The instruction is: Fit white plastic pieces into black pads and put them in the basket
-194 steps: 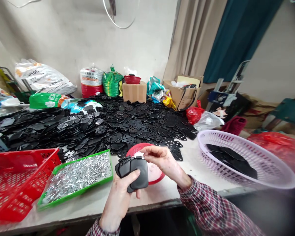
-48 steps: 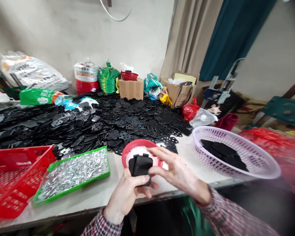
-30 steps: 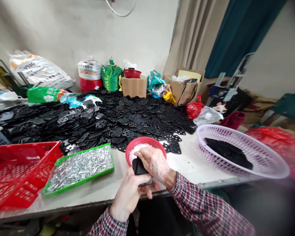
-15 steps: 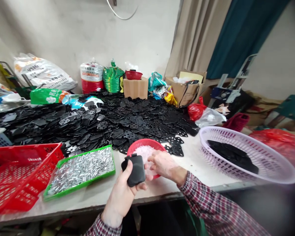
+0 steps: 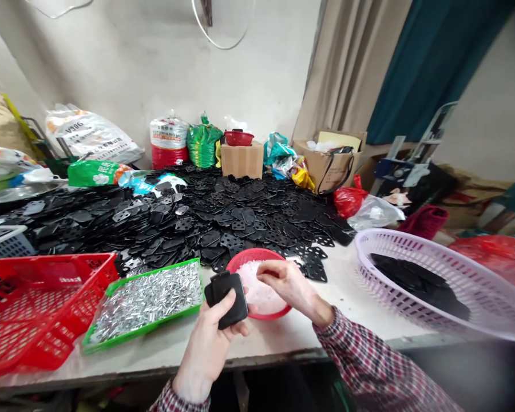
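Observation:
A flat black piece with rounded corners is gripped in my left hand, thumb on top and fingers beneath. My right hand is over the right part of a red bowl of small white bits, its thumb and fingertips pinched together. Whatever the pinch holds, if anything, is too small to make out. Left of the bowl lies a green-rimmed tray full of small silvery metal pieces. Behind them spreads a large pile of black plates, several with holes.
At the far left is a red crate. To the right, a lilac basket holds black pieces. Sacks, a cardboard box and plastic bags line the table's back. The table's front edge runs below my hands.
My right hand has lifted slightly away from the white bits, its fingertips pinched. My left hand and the black piece have shifted a little left and tilted. The view has shifted slightly.

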Demonstrator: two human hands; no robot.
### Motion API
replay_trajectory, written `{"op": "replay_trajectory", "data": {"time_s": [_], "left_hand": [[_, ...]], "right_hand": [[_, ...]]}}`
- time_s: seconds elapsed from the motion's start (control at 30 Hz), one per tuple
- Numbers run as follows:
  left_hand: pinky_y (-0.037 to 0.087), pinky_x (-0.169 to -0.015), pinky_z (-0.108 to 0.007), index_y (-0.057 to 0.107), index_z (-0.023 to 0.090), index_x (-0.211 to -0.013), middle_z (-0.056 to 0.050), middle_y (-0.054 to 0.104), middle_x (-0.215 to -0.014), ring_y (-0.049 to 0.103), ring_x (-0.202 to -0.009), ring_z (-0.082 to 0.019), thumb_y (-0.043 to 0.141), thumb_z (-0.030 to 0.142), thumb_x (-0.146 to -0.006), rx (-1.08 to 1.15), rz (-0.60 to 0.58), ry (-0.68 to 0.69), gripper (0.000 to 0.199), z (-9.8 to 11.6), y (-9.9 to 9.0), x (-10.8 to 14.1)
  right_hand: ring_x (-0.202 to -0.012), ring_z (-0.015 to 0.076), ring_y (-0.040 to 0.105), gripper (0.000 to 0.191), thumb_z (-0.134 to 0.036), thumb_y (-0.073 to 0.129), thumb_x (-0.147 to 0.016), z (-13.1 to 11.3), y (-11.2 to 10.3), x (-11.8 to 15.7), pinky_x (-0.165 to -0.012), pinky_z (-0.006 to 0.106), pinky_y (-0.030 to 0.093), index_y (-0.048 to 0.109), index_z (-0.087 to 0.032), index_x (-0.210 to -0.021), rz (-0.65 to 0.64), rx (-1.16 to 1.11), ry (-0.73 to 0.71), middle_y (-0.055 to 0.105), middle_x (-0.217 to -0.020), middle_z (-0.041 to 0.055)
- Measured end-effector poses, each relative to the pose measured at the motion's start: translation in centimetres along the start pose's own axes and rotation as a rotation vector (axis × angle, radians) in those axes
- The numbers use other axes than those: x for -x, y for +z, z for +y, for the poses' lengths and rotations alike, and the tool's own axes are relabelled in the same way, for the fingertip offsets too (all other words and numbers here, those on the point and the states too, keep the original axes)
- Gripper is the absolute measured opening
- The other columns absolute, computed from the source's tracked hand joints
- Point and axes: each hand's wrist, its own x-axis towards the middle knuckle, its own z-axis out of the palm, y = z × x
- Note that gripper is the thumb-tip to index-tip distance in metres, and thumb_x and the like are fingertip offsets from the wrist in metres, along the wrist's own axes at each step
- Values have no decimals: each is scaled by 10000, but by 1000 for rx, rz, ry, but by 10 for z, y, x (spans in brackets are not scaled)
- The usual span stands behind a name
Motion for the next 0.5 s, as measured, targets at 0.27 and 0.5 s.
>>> {"op": "replay_trajectory", "data": {"time_s": [0.27, 0.5], "left_hand": [[389, -386, -193, 602, 139, -1045, -57, 670, -842, 724, -762, -270, 736, 249, -778, -151, -87, -4, 318, -4, 7, 3], [339, -364, -172, 596, 137, -1031, -42, 658, -757, 722, -709, -243, 733, 251, -780, -156, -63, 52, 308, -1, 5, 4]], "right_hand": [[-794, 165, 642, 116, -249, 608, -853, -25, 5, 9, -746, 276, 515, 704, -190, -825, 188, -586, -86, 705, -826, 24], [-773, 172, 650, 183, -262, 704, -764, -25, 5, 11, -726, 282, 537, 698, -178, -927, 278, -762, 30, 699, -823, 29]]}}
